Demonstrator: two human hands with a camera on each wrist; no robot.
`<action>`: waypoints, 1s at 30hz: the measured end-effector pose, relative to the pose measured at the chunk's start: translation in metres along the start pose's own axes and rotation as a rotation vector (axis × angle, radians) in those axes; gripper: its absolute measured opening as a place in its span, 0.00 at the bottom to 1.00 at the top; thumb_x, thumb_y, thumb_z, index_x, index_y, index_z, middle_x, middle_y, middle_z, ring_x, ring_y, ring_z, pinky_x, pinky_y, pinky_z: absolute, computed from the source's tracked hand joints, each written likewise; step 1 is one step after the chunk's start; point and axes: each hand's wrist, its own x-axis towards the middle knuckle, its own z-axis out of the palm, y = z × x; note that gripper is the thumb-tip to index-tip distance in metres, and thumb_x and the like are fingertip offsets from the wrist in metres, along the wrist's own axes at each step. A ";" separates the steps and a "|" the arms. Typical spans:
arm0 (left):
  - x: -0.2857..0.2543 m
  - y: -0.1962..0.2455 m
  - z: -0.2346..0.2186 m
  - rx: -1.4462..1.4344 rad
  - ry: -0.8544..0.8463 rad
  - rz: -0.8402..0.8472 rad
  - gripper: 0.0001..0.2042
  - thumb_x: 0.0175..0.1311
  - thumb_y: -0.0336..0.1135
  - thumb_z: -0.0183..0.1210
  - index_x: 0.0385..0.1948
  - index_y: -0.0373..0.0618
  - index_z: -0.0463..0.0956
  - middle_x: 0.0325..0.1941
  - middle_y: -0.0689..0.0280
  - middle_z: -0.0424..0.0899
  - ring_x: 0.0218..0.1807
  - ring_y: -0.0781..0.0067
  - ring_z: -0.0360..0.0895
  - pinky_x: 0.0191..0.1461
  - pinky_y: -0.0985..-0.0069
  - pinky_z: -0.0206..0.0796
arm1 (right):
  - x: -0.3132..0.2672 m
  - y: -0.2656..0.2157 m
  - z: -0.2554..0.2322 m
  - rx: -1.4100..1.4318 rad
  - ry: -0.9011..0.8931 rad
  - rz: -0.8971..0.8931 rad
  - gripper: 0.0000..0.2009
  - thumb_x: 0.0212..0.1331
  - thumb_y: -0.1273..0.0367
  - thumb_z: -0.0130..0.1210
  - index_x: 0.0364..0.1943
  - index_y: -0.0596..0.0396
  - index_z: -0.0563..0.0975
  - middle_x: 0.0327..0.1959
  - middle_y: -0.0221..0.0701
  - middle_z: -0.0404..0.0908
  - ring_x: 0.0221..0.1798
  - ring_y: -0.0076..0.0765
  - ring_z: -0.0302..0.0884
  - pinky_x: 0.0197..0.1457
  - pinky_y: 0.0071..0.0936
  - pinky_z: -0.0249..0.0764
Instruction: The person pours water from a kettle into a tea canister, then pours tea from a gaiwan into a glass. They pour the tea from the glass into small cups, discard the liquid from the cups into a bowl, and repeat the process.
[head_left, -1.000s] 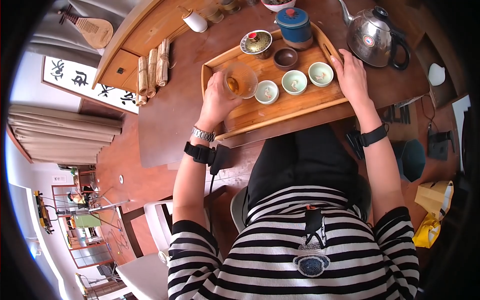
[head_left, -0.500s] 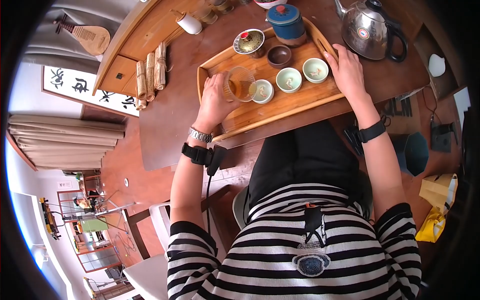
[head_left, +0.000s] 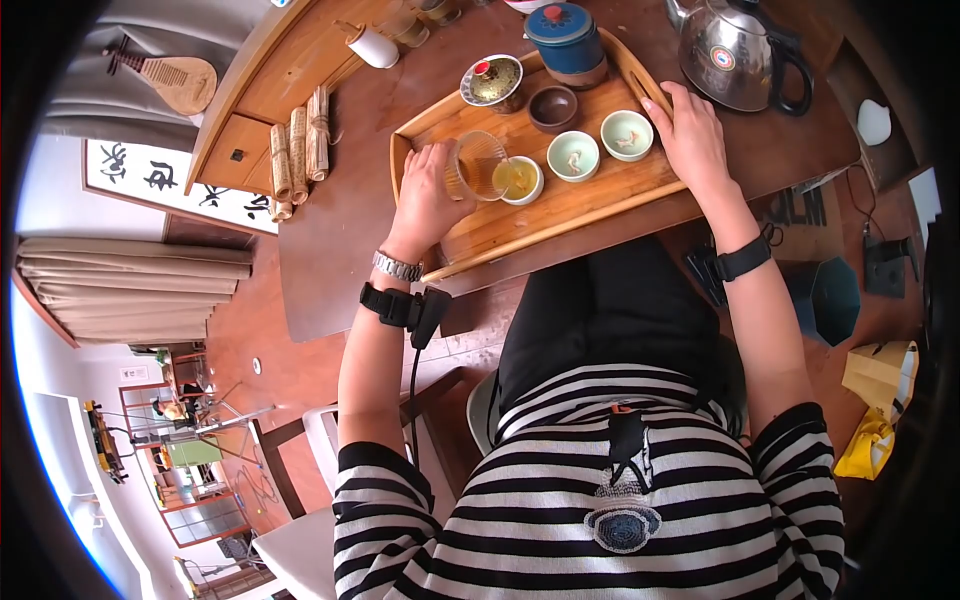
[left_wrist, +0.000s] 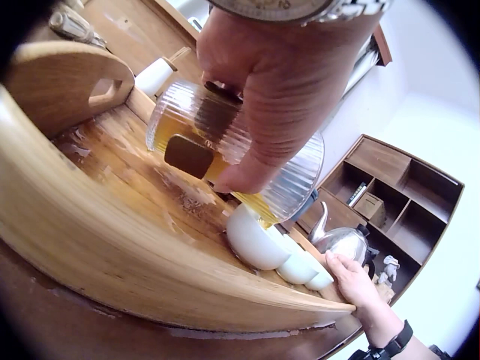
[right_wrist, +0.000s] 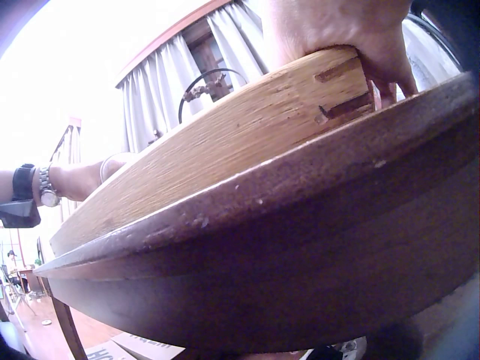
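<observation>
My left hand [head_left: 428, 197] grips a ribbed clear glass pitcher [head_left: 480, 165], tipped to the right. In the left wrist view yellow tea runs from the glass pitcher [left_wrist: 289, 184] into the nearest cup [left_wrist: 255, 238]. That small pale cup [head_left: 519, 181] holds yellow liquid; two like it [head_left: 573, 156], [head_left: 627, 135] stand to its right, each with a fish figure inside. At the right end of the wooden tray [head_left: 560, 222], my right hand [head_left: 695, 145] holds the end wall, thumb inside and fingers outside. The right wrist view shows its fingers [right_wrist: 405, 79] reaching down beyond the tray corner.
A lidded gaiwan [head_left: 491, 82], a dark brown cup [head_left: 553, 109] and a blue lidded jar [head_left: 568, 45] stand behind the cups. A steel kettle [head_left: 735, 55] sits right of the tray. Rolled bamboo slips [head_left: 300, 150] and a white pot [head_left: 372, 46] lie left.
The leftmost cup has gained yellow liquid, and the liquid in the glass pitcher has shifted toward its lip as it tips. The right hand stays at the tray's end.
</observation>
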 end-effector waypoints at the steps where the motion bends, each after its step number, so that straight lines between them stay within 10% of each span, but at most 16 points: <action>1: 0.000 0.000 0.000 -0.005 0.000 -0.001 0.30 0.34 0.30 0.62 0.47 0.38 0.64 0.43 0.54 0.71 0.50 0.52 0.66 0.62 0.58 0.52 | 0.000 0.000 0.000 0.001 -0.003 0.001 0.21 0.58 0.54 0.47 0.44 0.56 0.72 0.38 0.42 0.77 0.44 0.49 0.71 0.47 0.42 0.67; 16: 0.008 0.023 -0.018 -0.355 -0.003 -0.200 0.28 0.35 0.31 0.65 0.44 0.37 0.67 0.39 0.56 0.76 0.45 0.59 0.73 0.52 0.72 0.64 | -0.001 -0.002 -0.002 0.010 -0.020 0.007 0.19 0.58 0.57 0.49 0.44 0.59 0.70 0.38 0.45 0.76 0.43 0.52 0.71 0.47 0.41 0.67; 30: 0.035 0.036 -0.014 -0.320 -0.020 -0.046 0.26 0.36 0.30 0.64 0.43 0.36 0.67 0.39 0.55 0.76 0.43 0.60 0.74 0.49 0.72 0.65 | -0.002 0.000 0.004 -0.019 -0.018 0.038 0.21 0.56 0.53 0.48 0.44 0.55 0.72 0.36 0.40 0.77 0.43 0.46 0.72 0.45 0.40 0.68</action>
